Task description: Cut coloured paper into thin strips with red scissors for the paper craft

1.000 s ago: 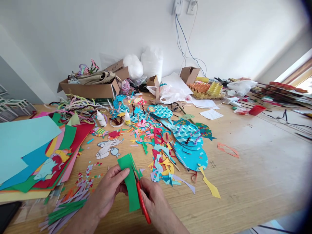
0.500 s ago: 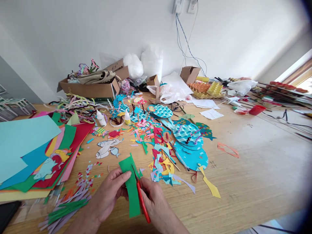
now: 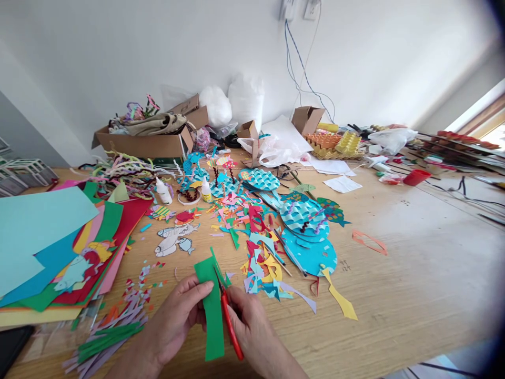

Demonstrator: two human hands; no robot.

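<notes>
A strip of green paper is pinched between the thumb and fingers of my left hand, held above the table's near edge. My right hand is closed round red-handled scissors. Their blades lie along the right side of the paper, near its top, where a thin green sliver stands partly split off. Some fingers of both hands are hidden behind the paper and the scissors. Just beyond my hands lie paper scraps in many colours, and cut green and purple strips rest at the lower left.
Coloured paper sheets are stacked at the left. Two glue bottles stand amid pipe cleaners and paper fish. Blue woven paper fish lie right of centre. A cardboard box sits by the wall.
The green paper has shifted slightly, its lower end swinging a little left and down. The sliver at its top stands further apart from the strip. Both hands keep their grip.
</notes>
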